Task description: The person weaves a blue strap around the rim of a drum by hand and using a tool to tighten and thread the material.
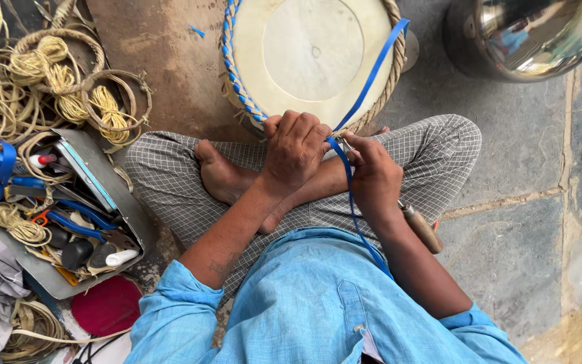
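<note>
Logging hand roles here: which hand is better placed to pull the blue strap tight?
Probably the right hand: the blue strap runs along it, while the left hand presses on the drum rim.

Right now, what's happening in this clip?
A person sits cross-legged on a stone floor, working at the near rim of a round drum. The left hand grips the rim's braided edge, while the right hand holds a blue strap and a wooden-handled tool. Blue lacing already runs along the rim's left side. A tray of tools lies to the left.

No packages, labels, signs or screens are visible.
</note>
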